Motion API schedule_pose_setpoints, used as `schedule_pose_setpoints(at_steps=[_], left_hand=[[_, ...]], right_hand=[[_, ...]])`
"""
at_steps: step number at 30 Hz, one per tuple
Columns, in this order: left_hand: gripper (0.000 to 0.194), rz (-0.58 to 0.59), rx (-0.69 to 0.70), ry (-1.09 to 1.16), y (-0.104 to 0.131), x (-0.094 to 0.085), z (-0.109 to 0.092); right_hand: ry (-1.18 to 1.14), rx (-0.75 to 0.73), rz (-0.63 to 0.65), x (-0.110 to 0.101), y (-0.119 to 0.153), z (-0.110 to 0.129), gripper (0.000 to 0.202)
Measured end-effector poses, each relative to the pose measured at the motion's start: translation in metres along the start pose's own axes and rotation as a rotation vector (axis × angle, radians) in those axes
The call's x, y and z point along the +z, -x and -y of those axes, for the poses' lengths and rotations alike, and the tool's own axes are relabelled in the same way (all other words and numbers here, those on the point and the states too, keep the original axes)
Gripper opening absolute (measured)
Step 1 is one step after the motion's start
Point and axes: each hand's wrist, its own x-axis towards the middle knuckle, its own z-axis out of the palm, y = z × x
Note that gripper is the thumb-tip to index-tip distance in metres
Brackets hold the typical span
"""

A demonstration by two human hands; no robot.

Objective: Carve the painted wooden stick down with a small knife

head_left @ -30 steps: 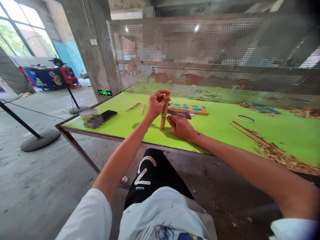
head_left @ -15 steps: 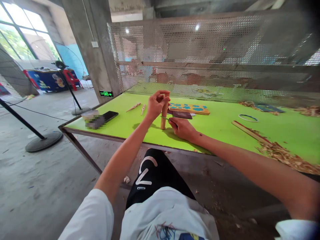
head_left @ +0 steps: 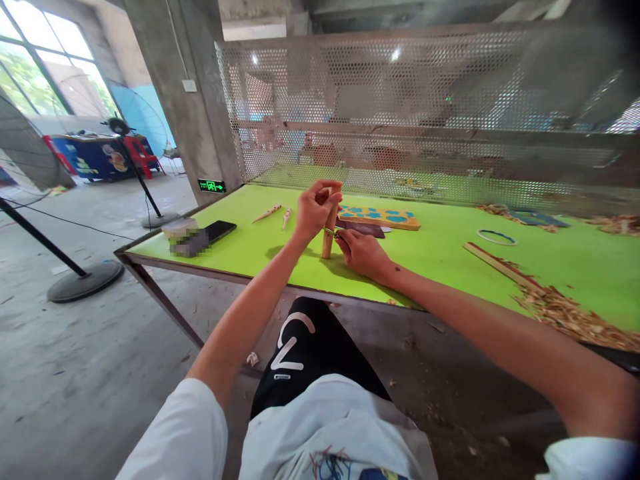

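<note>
A short wooden stick (head_left: 329, 235) stands upright on the green table (head_left: 440, 257). My left hand (head_left: 314, 208) is closed around its top end and holds it steady. My right hand (head_left: 361, 253) rests on the table just right of the stick and grips a small carving knife (head_left: 330, 231), whose blade touches the stick about halfway up. Two carved pointed wooden pieces (head_left: 274, 213) lie on the table to the left of my hands.
A black phone (head_left: 215, 231) and a round container (head_left: 177, 228) sit at the table's left corner. Behind my hands lies a wooden board with blue shapes (head_left: 383, 217). Wood shavings (head_left: 565, 312), a wooden strip (head_left: 497, 263) and a ring (head_left: 496, 237) lie right. Perforated metal screen (head_left: 425, 100) backs the table.
My right hand has shifted slightly up and left along the stick, bringing the knife blade closer against the wood. My left hand still holds the stick's top.
</note>
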Motion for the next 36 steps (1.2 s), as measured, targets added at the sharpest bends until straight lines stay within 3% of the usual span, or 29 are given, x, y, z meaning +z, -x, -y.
schedule_pose_setpoints(at_steps=[20,36], left_hand=[[0.017,0.013,-0.008,0.001,-0.006,-0.002,0.011],[0.017,-0.007,-0.069,0.003,-0.002,0.002,-0.006]], right_hand=[[-0.161,-0.012,0.023,-0.005,0.007,-0.007,0.034],[-0.188,-0.01,0.067,-0.009,0.008,-0.01,0.034]])
